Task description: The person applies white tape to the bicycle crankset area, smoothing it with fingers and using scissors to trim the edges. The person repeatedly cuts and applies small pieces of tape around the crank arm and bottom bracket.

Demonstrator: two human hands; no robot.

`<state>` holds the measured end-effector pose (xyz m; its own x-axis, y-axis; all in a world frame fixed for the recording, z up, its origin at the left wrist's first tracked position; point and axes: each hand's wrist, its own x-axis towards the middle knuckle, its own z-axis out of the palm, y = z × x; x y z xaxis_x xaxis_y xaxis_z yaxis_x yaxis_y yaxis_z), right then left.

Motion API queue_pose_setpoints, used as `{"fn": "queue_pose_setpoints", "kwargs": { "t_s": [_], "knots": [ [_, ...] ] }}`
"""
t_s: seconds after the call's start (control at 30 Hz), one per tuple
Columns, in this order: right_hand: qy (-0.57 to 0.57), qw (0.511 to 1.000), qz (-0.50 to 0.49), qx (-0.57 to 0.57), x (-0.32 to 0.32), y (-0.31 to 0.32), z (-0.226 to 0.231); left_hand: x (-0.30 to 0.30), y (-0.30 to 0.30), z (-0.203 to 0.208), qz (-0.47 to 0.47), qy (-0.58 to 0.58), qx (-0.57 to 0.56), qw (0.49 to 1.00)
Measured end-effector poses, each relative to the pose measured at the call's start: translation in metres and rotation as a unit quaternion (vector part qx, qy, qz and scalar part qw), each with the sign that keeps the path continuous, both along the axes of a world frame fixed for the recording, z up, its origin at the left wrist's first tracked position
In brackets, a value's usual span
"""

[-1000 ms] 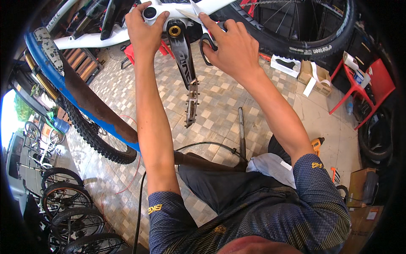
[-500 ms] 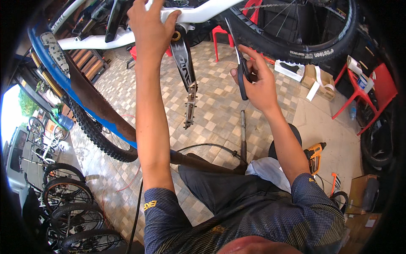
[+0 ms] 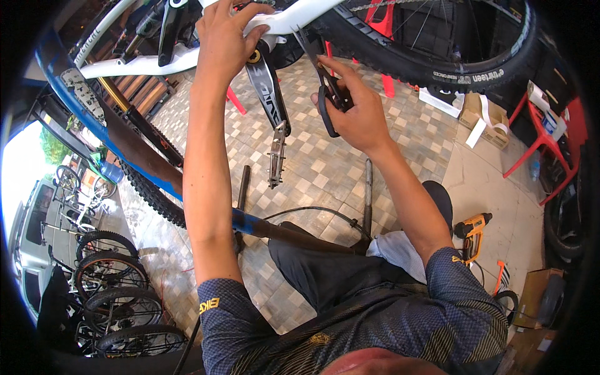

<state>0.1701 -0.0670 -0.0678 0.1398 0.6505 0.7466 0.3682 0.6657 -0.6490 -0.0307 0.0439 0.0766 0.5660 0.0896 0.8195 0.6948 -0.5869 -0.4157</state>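
A white bicycle frame [image 3: 306,17] crosses the top of the view. My left hand [image 3: 226,40] is closed around its tube above the crank, thumb on the near side and index finger reaching along it. In my right hand [image 3: 359,112] is a pair of black-handled scissors [image 3: 324,111], blades pointing up and left. Their tips come close to the white tube or overlap it in view; I cannot tell whether they touch. Below my left hand hangs a black crank arm [image 3: 267,87] with a metal pedal [image 3: 275,156].
A rear tire [image 3: 431,78] fills the upper right. A blue-and-brown tube [image 3: 275,232] of a stand runs across in front of me. Right are a red chair [image 3: 544,147], a cardboard box [image 3: 481,122] and an orange pistol-shaped power tool [image 3: 473,225]. Parked bicycles [image 3: 112,275] line the left.
My right hand has brought the scissors left and up, closer to the white tube. My left hand keeps its hold on the frame. The view has shifted slightly.
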Motion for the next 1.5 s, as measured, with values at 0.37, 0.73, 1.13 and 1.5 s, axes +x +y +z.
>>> {"fn": "queue_pose_setpoints", "kwargs": {
  "t_s": [0.37,0.73,1.13,1.5],
  "knots": [
    [-0.168,0.96,-0.185,0.126,0.001,0.024,0.002,0.005,-0.016,0.002,-0.004,-0.031,-0.042,0.999],
    [-0.229,0.934,-0.257,0.1,-0.007,0.027,0.013,0.003,-0.015,0.001,-0.018,-0.039,-0.052,0.998],
    [-0.211,0.929,-0.281,0.113,-0.016,0.033,0.012,0.004,-0.019,0.003,-0.023,-0.057,-0.012,0.998],
    [0.074,0.992,-0.084,0.054,0.025,0.007,-0.014,-0.065,0.058,-0.01,-0.097,-0.262,-0.184,0.942]
  ]
}}
